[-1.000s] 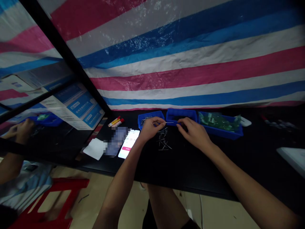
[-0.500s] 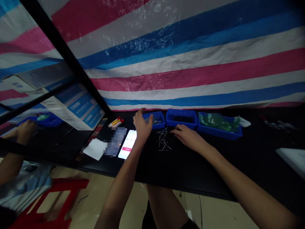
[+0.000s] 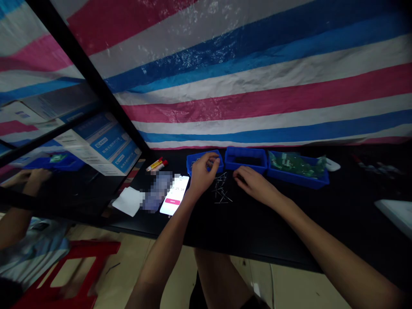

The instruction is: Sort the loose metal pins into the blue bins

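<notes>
My left hand (image 3: 203, 171) is over the front right part of the left blue bin (image 3: 189, 161), its fingers curled towards the thumb. Whatever may be in them is too small to make out. Thin metal pins (image 3: 220, 189) lie loose on the black table between my hands; more of them show dimly in the left bin. My right hand (image 3: 252, 182) rests on the table before the middle blue bin (image 3: 230, 164), fingers bent inward. Its fingertips are dark, and any small thing in them is hidden. The middle bin holds dark contents.
A third blue bin (image 3: 292, 181) holds green plastic bags (image 3: 294, 165). Left of my arm lie a lit phone (image 3: 174, 201), white paper (image 3: 128, 201) and red-yellow tubes (image 3: 156, 164). A white object (image 3: 392, 214) is at right. Another person's hands (image 3: 35, 178) show beyond the black frame.
My left hand has moved right across the left bin, and its spread fingers have curled in. My right hand has shifted slightly right, its fingers more bent.
</notes>
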The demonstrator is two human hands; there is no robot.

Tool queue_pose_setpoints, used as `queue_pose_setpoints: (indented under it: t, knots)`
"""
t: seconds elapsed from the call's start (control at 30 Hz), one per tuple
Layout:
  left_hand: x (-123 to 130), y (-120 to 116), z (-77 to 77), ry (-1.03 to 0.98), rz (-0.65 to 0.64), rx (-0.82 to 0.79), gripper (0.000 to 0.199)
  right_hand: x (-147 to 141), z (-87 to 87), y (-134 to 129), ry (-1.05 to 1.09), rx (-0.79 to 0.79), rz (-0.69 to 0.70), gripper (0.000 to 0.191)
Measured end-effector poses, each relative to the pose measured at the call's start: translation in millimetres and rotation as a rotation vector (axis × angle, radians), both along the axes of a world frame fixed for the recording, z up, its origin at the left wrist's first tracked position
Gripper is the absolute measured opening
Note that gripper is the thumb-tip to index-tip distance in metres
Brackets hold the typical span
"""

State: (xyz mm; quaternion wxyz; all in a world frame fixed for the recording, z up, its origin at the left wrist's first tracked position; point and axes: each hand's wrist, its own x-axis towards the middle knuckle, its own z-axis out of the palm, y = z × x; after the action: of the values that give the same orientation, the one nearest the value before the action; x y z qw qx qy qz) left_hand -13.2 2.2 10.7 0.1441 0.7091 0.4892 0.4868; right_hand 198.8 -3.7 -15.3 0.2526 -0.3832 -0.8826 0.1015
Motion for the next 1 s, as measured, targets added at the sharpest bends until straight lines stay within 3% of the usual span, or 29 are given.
queue_pose_setpoints:
  t: [0.13,0.4,0.57,0.73,0.87,1.0]
  knots:
    - [8,-5,-0.9,-0.001,-0.163,-0.060,0.021,-2,6.0,-2,0.106,0.037,0.010,0.023]
    - [7,-3,-3.6,0.037,-0.177,-0.126,0.024,0,11.8,-3,0.283,-0.058,-0.057,0.016]
    - [8,-3,-4.5,0.119,-0.339,-0.223,0.025,-2,14.2,-6,0.448,-0.184,-0.115,0.014]
    - [10,-3,-8.8,-0.031,-0.480,-0.379,0.030,-2,17.7,-7,0.496,-0.133,-0.077,0.017]
    - [10,-1,-11.3,-0.161,-0.483,-0.415,0.029,-1,19.1,-7,0.482,-0.081,-0.062,0.018]
    - [8,1,-11.7,-0.140,-0.441,-0.386,0.028,-1,18.2,-7,0.479,-0.083,-0.123,0.022]
